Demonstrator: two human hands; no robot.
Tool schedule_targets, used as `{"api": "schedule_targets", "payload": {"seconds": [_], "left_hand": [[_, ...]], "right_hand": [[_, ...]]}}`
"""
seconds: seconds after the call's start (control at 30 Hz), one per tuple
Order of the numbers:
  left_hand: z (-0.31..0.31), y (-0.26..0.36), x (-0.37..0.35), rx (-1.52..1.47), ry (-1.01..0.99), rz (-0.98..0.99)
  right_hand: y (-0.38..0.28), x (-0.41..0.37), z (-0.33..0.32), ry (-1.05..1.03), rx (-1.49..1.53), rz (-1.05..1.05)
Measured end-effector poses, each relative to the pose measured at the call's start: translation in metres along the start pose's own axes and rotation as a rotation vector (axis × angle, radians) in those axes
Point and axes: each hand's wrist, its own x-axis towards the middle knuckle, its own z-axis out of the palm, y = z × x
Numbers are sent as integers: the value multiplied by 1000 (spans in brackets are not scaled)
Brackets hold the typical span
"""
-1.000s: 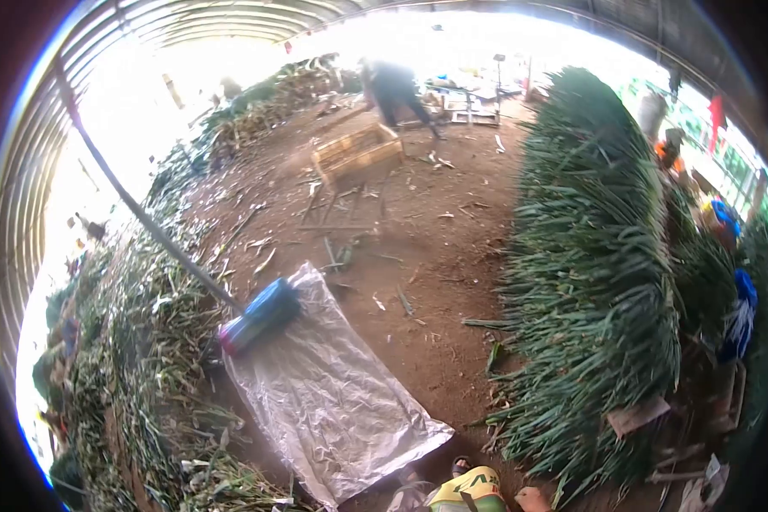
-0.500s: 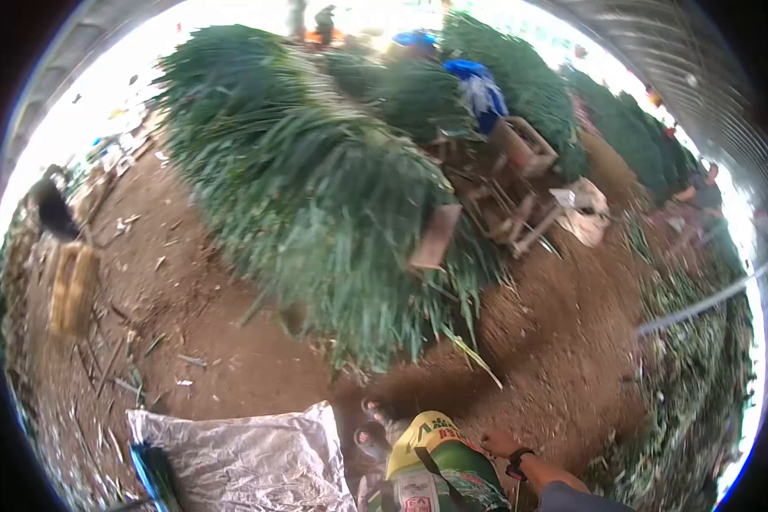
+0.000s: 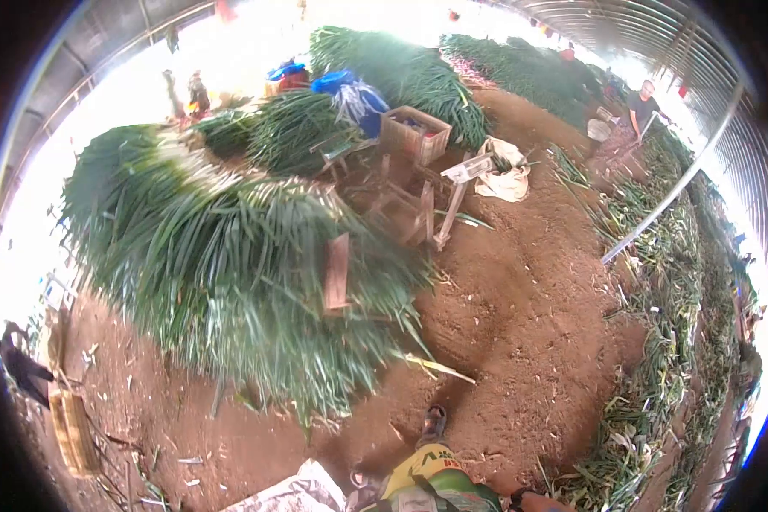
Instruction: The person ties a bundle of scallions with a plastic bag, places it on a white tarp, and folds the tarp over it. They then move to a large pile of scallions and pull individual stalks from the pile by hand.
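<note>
My right wrist [image 3: 520, 495], with a dark band around it, shows at the bottom edge beside the yellow and green printed apron [image 3: 439, 468] on my body. The fingers of that hand are hidden. My left hand is out of view. One sandalled foot [image 3: 433, 420] is forward on the bare soil, and the other shows beside the apron. A large heap of long green onions [image 3: 256, 264] lies ahead to the left, leaves toward me and pale ends farther back. The corner of a silvery sheet [image 3: 294, 493] shows at the bottom.
A wooden board [image 3: 337, 271] stands at the heap. Behind are wooden stools [image 3: 452, 192], a crate [image 3: 414, 136], a blue-and-white bundle [image 3: 358, 101] and a pale sack [image 3: 505, 181]. A grey pole [image 3: 666, 203] slants over leaf scraps at right. A person [image 3: 642, 111] is farther back.
My view has swung right, so the onion heap and stools shift left in the picture. The silvery sheet has mostly dropped out of view. My right hand has moved down to the bottom edge.
</note>
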Motion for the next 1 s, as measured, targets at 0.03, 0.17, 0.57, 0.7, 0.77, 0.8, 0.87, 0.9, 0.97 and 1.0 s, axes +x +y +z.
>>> {"api": "schedule_targets", "payload": {"seconds": [0.03,0.17,0.57,0.7,0.77,0.8,0.87,0.9,0.97,1.0], "left_hand": [[4,21,9,33,-1,11],[24,95,36,136,-4,42],[68,261,102,394,-90,123],[81,308,139,440,-125,131],[88,337,163,476,-146,148],[91,352,178,494,-164,171],[101,376,211,546,-211,236],[107,393,224,562,-242,286],[120,412,262,543,-339,451],[131,431,266,436,-418,561]], "right_hand": [[12,2,-6,-14,36,12],[56,16,-51,-28,127,64],[105,75,-287,618,625,-129],[117,58,-318,728,655,-111],[153,83,-254,716,774,83],[167,82,-234,658,797,173],[191,80,-206,507,793,266],[198,77,-200,447,797,291],[209,73,-198,370,836,320],[214,72,-201,338,863,332]]}}
